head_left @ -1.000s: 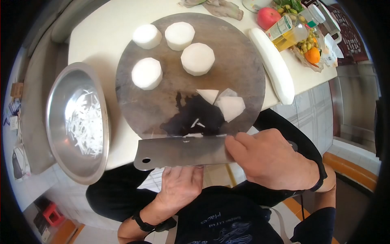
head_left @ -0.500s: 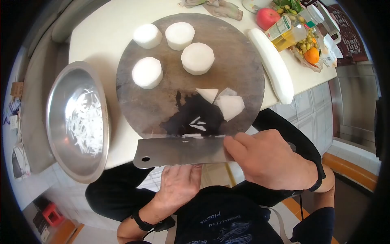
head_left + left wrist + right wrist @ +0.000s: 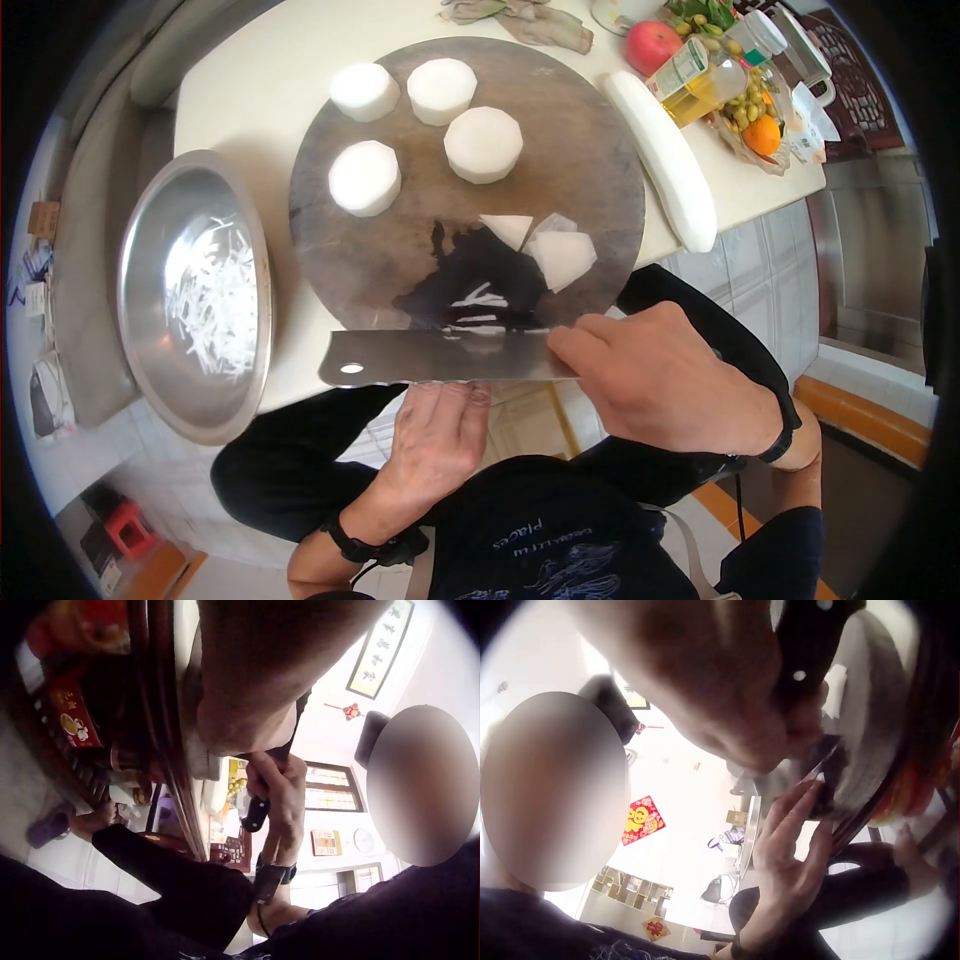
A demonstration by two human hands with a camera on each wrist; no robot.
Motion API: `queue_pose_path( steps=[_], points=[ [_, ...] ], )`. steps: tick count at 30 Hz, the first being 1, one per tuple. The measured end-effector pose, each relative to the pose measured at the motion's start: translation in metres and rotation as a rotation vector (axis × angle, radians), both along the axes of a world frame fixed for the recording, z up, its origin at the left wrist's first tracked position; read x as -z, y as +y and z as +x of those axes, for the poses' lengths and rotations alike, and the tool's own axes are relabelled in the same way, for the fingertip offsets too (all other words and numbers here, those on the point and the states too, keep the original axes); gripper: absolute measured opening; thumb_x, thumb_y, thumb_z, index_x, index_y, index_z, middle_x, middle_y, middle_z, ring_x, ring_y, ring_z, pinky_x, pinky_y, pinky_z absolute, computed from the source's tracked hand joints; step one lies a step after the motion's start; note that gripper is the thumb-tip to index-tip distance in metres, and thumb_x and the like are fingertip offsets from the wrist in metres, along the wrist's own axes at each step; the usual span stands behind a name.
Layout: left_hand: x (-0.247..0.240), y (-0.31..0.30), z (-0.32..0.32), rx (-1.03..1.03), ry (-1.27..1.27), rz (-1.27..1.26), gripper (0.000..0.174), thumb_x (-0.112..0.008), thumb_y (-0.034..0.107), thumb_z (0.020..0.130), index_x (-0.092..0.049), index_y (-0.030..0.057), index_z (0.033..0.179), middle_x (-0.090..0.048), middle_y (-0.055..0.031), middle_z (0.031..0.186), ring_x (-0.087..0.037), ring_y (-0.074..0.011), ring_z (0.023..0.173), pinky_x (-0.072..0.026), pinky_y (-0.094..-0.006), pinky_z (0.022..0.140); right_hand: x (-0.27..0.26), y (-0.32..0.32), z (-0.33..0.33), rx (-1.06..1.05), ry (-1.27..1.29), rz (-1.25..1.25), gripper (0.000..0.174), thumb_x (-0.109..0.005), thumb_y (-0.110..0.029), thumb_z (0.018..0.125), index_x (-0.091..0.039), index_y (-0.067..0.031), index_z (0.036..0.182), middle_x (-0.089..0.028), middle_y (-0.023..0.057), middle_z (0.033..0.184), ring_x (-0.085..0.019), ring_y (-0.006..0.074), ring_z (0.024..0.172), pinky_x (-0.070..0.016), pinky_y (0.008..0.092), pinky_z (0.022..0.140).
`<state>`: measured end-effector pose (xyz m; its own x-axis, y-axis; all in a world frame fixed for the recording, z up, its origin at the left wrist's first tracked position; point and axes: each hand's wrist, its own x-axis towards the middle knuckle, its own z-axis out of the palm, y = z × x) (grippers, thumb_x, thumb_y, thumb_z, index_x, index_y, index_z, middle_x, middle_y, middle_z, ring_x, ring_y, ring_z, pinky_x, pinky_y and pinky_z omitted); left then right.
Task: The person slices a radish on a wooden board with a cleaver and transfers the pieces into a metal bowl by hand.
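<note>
My right hand (image 3: 680,385) grips a cleaver (image 3: 450,357) by its black handle (image 3: 802,664), index finger along the blade. The wide blade lies across the near edge of a round chopping board (image 3: 590,130). Behind the blade is my left hand (image 3: 435,430), its fingertips hidden in the head view. In the right wrist view the left hand (image 3: 787,847) has its fingers at the board's edge by the blade; I cannot tell what is under them. Thin white radish strips (image 3: 480,300) lie just beyond the blade, with cut radish slices (image 3: 562,258) to their right.
Several thick radish rounds (image 3: 483,145) stand on the board's far half. A steel bowl (image 3: 258,330) with radish shreds (image 3: 215,310) is at the left. A long peeled radish (image 3: 665,160), an oil bottle (image 3: 690,85) and a fruit dish (image 3: 785,160) are at the right.
More white strips lie beyond the blade than a second ago. The cleaver's blade has tilted and shifted slightly farther from my body; both hands stay close to where they were.
</note>
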<state>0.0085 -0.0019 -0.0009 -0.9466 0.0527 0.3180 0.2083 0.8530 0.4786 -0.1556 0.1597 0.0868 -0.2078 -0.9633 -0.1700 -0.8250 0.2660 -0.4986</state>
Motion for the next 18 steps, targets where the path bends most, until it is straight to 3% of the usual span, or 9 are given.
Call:
queue_pose_path(
  steps=[6, 9, 10, 12, 18],
  points=[
    [-0.001, 0.001, 0.001, 0.007, -0.021, 0.016, 0.029, -0.064, -0.013, 0.075, -0.062, -0.0119, 0.104, -0.062, -0.0239, 0.104, -0.062, -0.0424, 0.090, -0.0513, -0.0468, 0.078, -0.001, -0.005, 0.009, -0.001, 0.058, 0.068, 0.019, -0.068, -0.006, 0.069, -0.055, 0.0024, 0.081, -0.059, 0.0147, 0.071, -0.064, 0.0286, 0.061, -0.0481, 0.0356, 0.051],
    [0.002, 0.001, -0.001, -0.065, -0.034, 0.061, 0.020, -0.067, -0.006, 0.079, -0.063, -0.0099, 0.098, -0.062, -0.0206, 0.095, -0.060, -0.0376, 0.087, -0.0495, -0.0450, 0.075, 0.004, -0.013, 0.013, 0.001, 0.130, 0.050, 0.020, -0.067, -0.005, 0.068, -0.054, -0.0001, 0.083, -0.057, 0.0118, 0.072, -0.062, 0.0279, 0.061, -0.0470, 0.0352, 0.051],
    [0.002, 0.002, -0.001, -0.065, -0.039, 0.067, 0.024, -0.065, -0.009, 0.077, -0.063, -0.0108, 0.100, -0.062, -0.0221, 0.099, -0.061, -0.0403, 0.089, -0.0502, -0.0462, 0.078, 0.006, -0.014, 0.014, -0.016, 0.168, 0.041, 0.024, -0.065, -0.005, 0.068, -0.052, -0.0026, 0.087, -0.054, 0.0085, 0.074, -0.061, 0.0274, 0.062, -0.0450, 0.0357, 0.051],
    [0.003, 0.001, -0.001, -0.069, -0.041, 0.073, 0.028, -0.063, -0.012, 0.075, -0.062, -0.0117, 0.103, -0.061, -0.0236, 0.104, -0.061, -0.0430, 0.091, -0.0508, -0.0473, 0.080, 0.005, -0.015, 0.009, -0.029, 0.157, 0.051, 0.024, -0.066, -0.005, 0.068, -0.052, -0.0022, 0.087, -0.055, 0.0091, 0.074, -0.061, 0.0281, 0.062, -0.0452, 0.0360, 0.051],
    [-0.004, 0.000, -0.009, -0.055, 0.045, -0.069, 0.035, -0.066, -0.007, 0.071, -0.063, -0.0116, 0.106, -0.061, -0.0223, 0.106, -0.059, -0.0369, 0.100, -0.0487, -0.0457, 0.089, 0.007, -0.014, 0.003, 0.069, 0.078, 0.050, 0.013, -0.063, -0.006, 0.072, -0.057, -0.0006, 0.082, -0.060, 0.0141, 0.071, -0.064, 0.0319, 0.066, -0.0492, 0.0389, 0.057]
  ],
)
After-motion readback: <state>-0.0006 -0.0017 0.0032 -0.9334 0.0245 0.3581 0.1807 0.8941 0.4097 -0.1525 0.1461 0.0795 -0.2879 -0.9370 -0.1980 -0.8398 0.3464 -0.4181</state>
